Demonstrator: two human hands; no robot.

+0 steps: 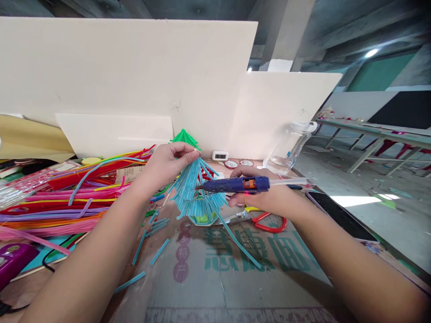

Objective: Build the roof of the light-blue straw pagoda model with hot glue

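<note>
My left hand (173,160) pinches the top of a cone-shaped roof of light-blue pipe cleaners (186,188), its thumb and forefinger pressed together. Behind those fingers rises a small green pointed roof (183,137). My right hand (278,197) is wrapped round a dark-blue hot glue gun (229,185), with a clear glue stick (288,181) out of its back end. The gun's nozzle lies over the blue strands; whether it touches them I cannot tell. One long blue pipe cleaner (240,244) trails to the lower right. Under the cone, a light-green base (204,218) partly shows.
Red-handled scissors (271,223) lie beneath my right hand. Several cut blue pieces (160,251) are scattered at left, near bundles of coloured pipe cleaners (67,204). A water bottle (286,146), a small digital timer (220,155) and a phone (341,215) surround the work. White boards (128,67) stand behind.
</note>
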